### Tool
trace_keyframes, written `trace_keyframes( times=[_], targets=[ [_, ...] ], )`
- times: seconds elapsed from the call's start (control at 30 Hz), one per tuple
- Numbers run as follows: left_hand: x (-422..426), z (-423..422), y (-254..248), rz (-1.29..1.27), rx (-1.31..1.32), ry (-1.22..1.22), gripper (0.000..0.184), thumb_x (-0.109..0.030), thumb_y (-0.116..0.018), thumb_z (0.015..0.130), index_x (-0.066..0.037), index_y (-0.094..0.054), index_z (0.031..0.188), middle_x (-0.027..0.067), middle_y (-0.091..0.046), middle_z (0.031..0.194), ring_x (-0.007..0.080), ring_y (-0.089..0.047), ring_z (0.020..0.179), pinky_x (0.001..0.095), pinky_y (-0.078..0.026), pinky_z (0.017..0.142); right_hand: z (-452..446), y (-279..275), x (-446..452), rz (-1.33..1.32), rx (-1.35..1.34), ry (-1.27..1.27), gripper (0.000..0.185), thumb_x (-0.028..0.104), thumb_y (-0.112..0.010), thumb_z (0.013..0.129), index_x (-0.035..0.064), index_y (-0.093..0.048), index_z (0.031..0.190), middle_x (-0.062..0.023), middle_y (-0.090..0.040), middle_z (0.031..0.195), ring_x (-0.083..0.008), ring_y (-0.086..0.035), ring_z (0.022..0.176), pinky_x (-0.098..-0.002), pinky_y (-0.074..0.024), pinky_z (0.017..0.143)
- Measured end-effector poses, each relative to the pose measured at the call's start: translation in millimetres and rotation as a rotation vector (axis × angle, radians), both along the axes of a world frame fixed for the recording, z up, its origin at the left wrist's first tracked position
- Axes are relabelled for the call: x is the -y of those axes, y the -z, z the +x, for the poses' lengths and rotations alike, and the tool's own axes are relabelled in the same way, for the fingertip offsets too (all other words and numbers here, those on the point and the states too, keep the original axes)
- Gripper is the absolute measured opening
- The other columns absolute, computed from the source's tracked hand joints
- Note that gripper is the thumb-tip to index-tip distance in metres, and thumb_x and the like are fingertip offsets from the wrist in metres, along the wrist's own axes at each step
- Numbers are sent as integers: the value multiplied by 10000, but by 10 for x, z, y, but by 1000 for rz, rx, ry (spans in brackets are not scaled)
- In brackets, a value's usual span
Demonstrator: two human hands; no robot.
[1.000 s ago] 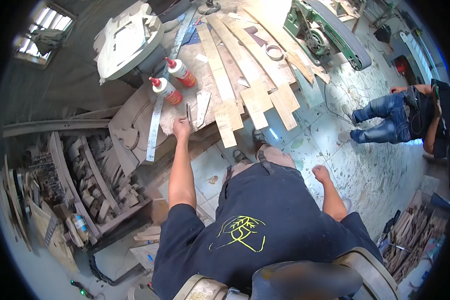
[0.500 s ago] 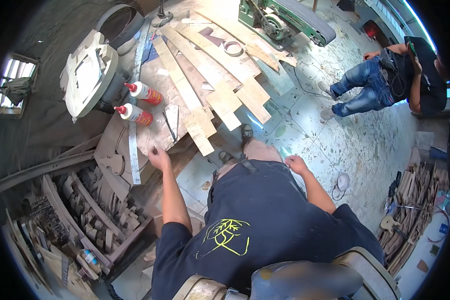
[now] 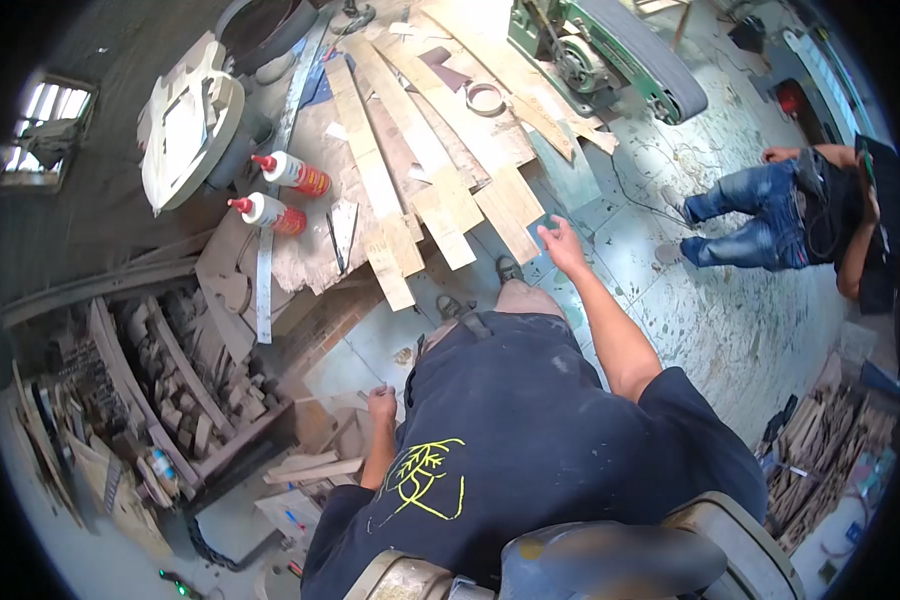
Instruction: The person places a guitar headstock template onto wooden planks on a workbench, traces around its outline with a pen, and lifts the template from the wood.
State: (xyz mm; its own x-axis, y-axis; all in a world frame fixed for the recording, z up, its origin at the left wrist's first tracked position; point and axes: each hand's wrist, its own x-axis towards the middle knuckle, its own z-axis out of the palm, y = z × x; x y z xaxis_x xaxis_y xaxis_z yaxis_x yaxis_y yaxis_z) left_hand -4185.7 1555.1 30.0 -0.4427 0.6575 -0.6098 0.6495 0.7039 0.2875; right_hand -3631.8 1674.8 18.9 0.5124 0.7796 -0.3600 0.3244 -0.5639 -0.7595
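My right hand [image 3: 562, 243] reaches toward the workbench with its fingers apart. Nothing shows in its grasp, and it is beside the end of a light wooden board [image 3: 510, 213] that juts over the bench edge. Further left, more pale boards [image 3: 440, 215] lie fanned out across the bench, some with short pieces at their ends. My left hand [image 3: 381, 402] hangs low by my left side, away from the bench, with fingers curled in and no object visible in them. Two white glue bottles with red caps, one nearer [image 3: 270, 214] and one farther [image 3: 295, 174], lie on the bench.
A roll of tape [image 3: 485, 98] and a long metal ruler [image 3: 266, 285] are on the bench [image 3: 315, 265]. Behind stands a green belt sander [image 3: 580, 65]. A person in jeans [image 3: 745, 190] stands at right. Wood offcuts [image 3: 205, 420] fill a rack at left.
My left hand has left the bench corner and dropped back to my side. My right hand has risen from beside my leg and stretched forward to the board ends.
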Motion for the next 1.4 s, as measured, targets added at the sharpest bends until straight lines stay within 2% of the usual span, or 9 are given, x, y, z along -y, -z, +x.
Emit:
trace_keyframes(
  times=[0.07,0.17,0.27,0.37,0.47,0.57,0.67,0.87,1.4],
  targets=[
    [-14,205,-108,-7,90,-76,403,-242,-749,870,-5,-688,1190,158,-744,1027,250,-717,906,377,-560,842,-10,-18,-116,8,-23,42,881,449,-760,892,2,-368,1543,-186,-712,1128,-222,-709,867,-352,-551,804],
    [-81,383,104,46,279,-256,444,-234,-744,880,-6,-659,1252,145,-738,1021,206,-707,847,349,-560,792,-74,-443,-279,-79,-65,-12,1004,458,-800,836,14,-290,1579,-259,-575,1382,-347,-592,1256,-431,-472,1051],
    [-294,721,-121,145,300,-220,464,-233,-737,891,-9,-641,1285,139,-732,1017,186,-697,819,340,-555,763,-19,-371,-444,-39,-95,-72,1050,457,-817,809,15,-265,1585,-289,-481,1475,-387,-521,1344,-447,-438,1106],
    [-416,1002,-285,195,306,-187,460,-243,-733,895,-13,-643,1284,139,-729,1011,191,-695,813,343,-552,759,36,-284,-606,-35,57,-184,1055,448,-818,795,10,-265,1580,-309,-443,1500,-428,-478,1377,-468,-409,1140],
    [-404,1183,-338,192,271,-162,460,-254,-734,895,-20,-646,1282,139,-730,1004,194,-697,816,342,-550,760,85,-360,-771,-74,77,-255,1058,438,-815,786,24,-261,1585,-319,-423,1509,-458,-450,1385,-484,-395,1148],
    [-162,1171,-185,165,227,-169,460,-255,-743,892,-21,-648,1276,139,-732,978,194,-698,813,339,-548,751,94,-278,-846,-27,157,-289,989,433,-810,783,15,-336,1544,-318,-514,1429,-458,-521,1317,-491,-433,1107],
    [132,1220,-147,122,240,-269,453,-236,-759,882,-21,-654,1266,148,-733,940,195,-701,766,342,-549,714,191,-348,-915,-44,-17,-416,867,422,-797,794,-5,-435,1456,-307,-624,1286,-449,-601,1216,-501,-481,1035],
    [547,1351,-47,-30,210,-405,443,-216,-757,884,2,-660,1257,149,-739,936,210,-723,729,339,-556,686,140,-468,-992,-150,87,-425,658,442,-745,826,-21,-539,1245,-306,-672,1193,-455,-642,1137,-517,-510,968],
    [209,1709,-244,113,341,-421,457,-216,-731,934,0,-629,1324,112,-734,924,168,-724,780,299,-511,662,244,-561,-1063,-226,134,-562,690,500,-717,849,-44,-543,1236,-322,-697,1139,-489,-662,1099,-551,-521,947]
  ],
)
